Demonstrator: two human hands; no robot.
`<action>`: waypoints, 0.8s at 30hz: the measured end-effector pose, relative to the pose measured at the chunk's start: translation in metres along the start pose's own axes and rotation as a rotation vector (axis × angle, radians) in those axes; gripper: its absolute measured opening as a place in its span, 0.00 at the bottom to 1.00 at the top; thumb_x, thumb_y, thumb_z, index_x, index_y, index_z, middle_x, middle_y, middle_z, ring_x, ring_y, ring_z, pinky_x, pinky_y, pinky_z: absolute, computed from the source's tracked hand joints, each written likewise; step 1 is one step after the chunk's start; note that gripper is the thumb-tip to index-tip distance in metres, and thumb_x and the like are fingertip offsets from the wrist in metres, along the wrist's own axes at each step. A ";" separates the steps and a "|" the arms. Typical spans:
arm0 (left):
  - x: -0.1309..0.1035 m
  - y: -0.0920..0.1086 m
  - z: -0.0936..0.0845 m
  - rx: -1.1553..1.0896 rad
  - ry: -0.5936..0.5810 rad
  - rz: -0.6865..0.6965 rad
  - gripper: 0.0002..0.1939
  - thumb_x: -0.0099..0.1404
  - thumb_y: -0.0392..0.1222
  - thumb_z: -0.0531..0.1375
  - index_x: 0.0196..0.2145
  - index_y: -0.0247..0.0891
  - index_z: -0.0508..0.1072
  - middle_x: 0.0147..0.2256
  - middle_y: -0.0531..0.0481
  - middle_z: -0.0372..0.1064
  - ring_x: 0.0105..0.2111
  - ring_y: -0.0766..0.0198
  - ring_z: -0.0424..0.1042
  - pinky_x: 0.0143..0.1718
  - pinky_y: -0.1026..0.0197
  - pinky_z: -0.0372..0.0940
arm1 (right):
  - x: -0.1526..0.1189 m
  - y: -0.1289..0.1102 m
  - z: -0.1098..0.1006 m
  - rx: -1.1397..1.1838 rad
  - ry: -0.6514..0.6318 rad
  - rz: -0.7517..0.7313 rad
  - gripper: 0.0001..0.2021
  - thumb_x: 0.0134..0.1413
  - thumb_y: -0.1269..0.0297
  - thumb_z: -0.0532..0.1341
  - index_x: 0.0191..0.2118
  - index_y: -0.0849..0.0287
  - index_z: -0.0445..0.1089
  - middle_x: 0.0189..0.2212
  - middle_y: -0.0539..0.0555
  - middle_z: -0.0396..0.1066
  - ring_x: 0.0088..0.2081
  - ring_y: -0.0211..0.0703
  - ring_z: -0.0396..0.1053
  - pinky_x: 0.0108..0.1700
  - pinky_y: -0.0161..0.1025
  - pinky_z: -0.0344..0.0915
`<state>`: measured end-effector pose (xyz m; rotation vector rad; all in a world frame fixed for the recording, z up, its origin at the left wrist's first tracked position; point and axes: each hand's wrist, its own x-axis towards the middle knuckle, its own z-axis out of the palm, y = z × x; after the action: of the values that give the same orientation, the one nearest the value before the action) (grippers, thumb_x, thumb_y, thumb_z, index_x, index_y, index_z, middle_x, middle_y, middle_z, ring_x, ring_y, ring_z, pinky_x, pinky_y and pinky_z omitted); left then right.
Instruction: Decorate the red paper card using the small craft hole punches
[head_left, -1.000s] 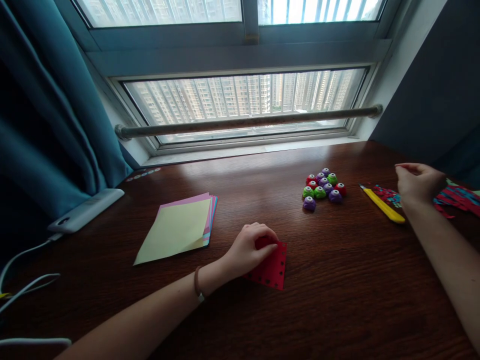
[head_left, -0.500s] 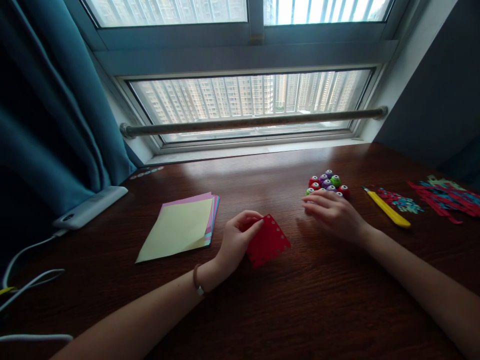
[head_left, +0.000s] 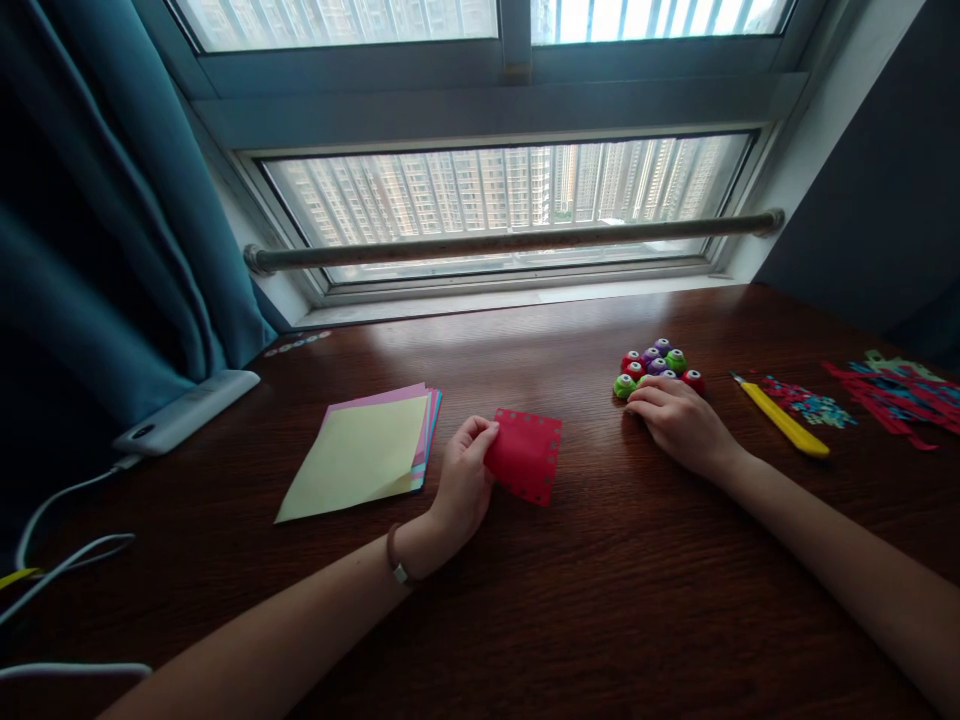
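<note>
My left hand (head_left: 463, 490) pinches the left edge of a small red sheet of paper (head_left: 527, 455), thumb on top. The sheet is tilted above the table, and little punched holes line its edges. My right hand (head_left: 684, 422) rests at the near side of a cluster of small craft punches (head_left: 657, 366), red, purple and green with white tops. Its fingers are curled together against the front row, close to a green punch (head_left: 624, 386). They cover part of that row, and what lies inside them is hidden.
Left of my left hand lies a stack of coloured paper (head_left: 360, 455), pale yellow on top. On the right are a yellow craft knife (head_left: 784, 420), tiny paper bits (head_left: 810, 402) and coloured paper strips (head_left: 900, 395). A white device (head_left: 187, 412) with a cable lies by the curtain.
The red paper has turned and lifted slightly, moving left with my left hand. My right hand has drawn back a little toward the right, its fingers now curled, uncovering more of the green punches.
</note>
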<state>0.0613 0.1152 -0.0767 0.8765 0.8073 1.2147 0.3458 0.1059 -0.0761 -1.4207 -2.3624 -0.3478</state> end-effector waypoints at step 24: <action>-0.012 -0.001 0.003 0.283 -0.217 -0.119 0.14 0.55 0.43 0.64 0.35 0.31 0.67 0.31 0.44 0.72 0.29 0.59 0.72 0.32 0.61 0.67 | 0.006 -0.076 -0.015 1.236 -0.097 0.428 0.13 0.53 0.57 0.58 0.38 0.61 0.72 0.36 0.55 0.72 0.39 0.46 0.69 0.41 0.39 0.66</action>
<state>0.0625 0.1025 -0.0759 1.1529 0.8535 0.8956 0.2785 0.0695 -0.0623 -1.1710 -1.6091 1.1072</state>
